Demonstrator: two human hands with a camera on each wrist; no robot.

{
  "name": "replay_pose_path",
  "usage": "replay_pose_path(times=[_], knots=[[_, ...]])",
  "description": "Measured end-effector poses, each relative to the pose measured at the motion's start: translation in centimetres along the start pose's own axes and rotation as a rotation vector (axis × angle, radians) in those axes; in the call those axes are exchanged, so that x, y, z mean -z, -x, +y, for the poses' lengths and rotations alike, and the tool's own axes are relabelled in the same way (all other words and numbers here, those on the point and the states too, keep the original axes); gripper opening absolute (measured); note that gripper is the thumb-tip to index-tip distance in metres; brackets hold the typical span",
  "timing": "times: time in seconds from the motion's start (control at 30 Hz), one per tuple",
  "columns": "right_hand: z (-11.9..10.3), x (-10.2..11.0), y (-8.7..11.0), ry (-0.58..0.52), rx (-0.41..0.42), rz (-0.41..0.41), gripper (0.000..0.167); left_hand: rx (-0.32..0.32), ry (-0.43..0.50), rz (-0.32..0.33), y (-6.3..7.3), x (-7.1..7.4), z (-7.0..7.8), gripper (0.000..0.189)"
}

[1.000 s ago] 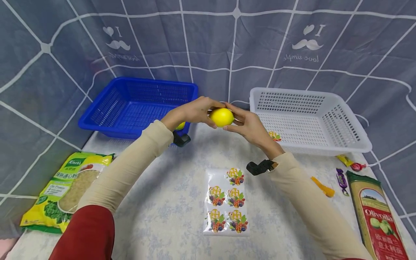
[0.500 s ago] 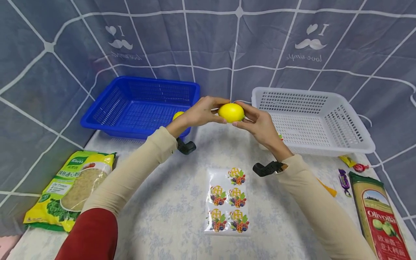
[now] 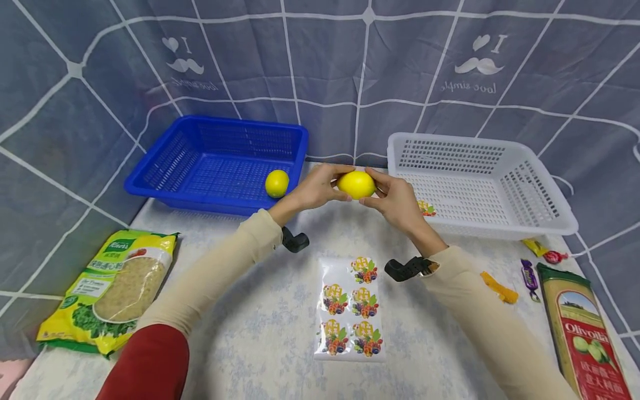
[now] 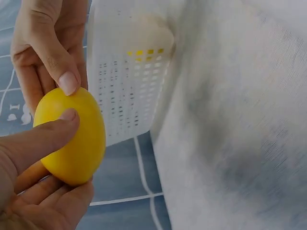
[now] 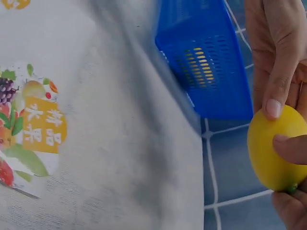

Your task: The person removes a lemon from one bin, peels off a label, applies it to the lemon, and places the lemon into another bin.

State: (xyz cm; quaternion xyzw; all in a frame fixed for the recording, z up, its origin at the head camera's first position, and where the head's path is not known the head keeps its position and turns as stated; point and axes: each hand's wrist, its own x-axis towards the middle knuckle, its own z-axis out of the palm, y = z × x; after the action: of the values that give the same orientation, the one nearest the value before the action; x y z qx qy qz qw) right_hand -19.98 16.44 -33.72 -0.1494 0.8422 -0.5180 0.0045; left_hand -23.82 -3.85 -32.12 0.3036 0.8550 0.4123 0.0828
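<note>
Fingers and thumb of our left hand are pinching one end of a yellow lemon, and those of our right hand are pinching the other, so both hands are gripping it together. We are holding this lemon near the centre of the head view, between the blue basket at upper left and the white basket at upper right. Its long axis is running nearly level across the frame, one end pointing to each hand. In the left wrist view its length is running nearly upright, both thumbs pressing the side facing the camera. In the right wrist view it is also running lengthwise from top to bottom, and a small green tip is showing at its lower end, beside our right fingertips.

A second lemon is resting inside the blue basket, near its lower right corner. Below our hands, a sheet of fruit stickers is lying on the pale table, its long side running up and down the frame. A yellow and green food packet is lying at lower left, and a red and green packet at lower right, with a purple-wrapped sweet just left of it.
</note>
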Motion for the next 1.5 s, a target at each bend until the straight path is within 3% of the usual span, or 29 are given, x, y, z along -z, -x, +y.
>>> replay_pose_path(times=[0.13, 0.27, 0.6, 0.93, 1.07, 1.23, 1.37, 1.5], knots=[[-0.2, -1.0, 0.1, 0.162, -0.033, -0.011, 0.068, 0.047, -0.028, 0.034, 0.3, -0.9, -0.5, 0.06], [0.6, -2.2, 0.4, 0.258, -0.068, -0.016, 0.066, 0.091, -0.04, 0.044, 0.6, -2.3, -1.4, 0.058], [3.2, -3.7, 1.1, 0.287, -0.133, -0.074, 0.067, 0.168, -0.038, -0.017, 1.4, -4.8, -3.9, 0.063], [3.8, -3.8, 1.7, 0.322, -0.15, -0.095, 0.073, 0.175, -0.023, -0.044, 1.7, -5.4, -4.7, 0.064], [2.6, -3.2, 2.7, 0.414, -0.117, -0.099, 0.077, 0.154, -0.031, -0.042, 1.7, -5.5, -4.8, 0.065], [1.8, -2.3, 4.5, 0.435, -0.028, -0.094, 0.061, 0.163, -0.054, -0.028, 1.8, -5.5, -4.8, 0.065], [2.2, -1.6, 5.9, 0.397, -0.038, -0.183, 0.045, 0.164, -0.064, -0.027, 1.7, -5.6, -4.8, 0.067], [3.1, -1.2, 7.0, 0.375, -0.071, -0.318, 0.043, 0.16, -0.064, -0.027, 1.6, -5.7, -4.7, 0.067]])
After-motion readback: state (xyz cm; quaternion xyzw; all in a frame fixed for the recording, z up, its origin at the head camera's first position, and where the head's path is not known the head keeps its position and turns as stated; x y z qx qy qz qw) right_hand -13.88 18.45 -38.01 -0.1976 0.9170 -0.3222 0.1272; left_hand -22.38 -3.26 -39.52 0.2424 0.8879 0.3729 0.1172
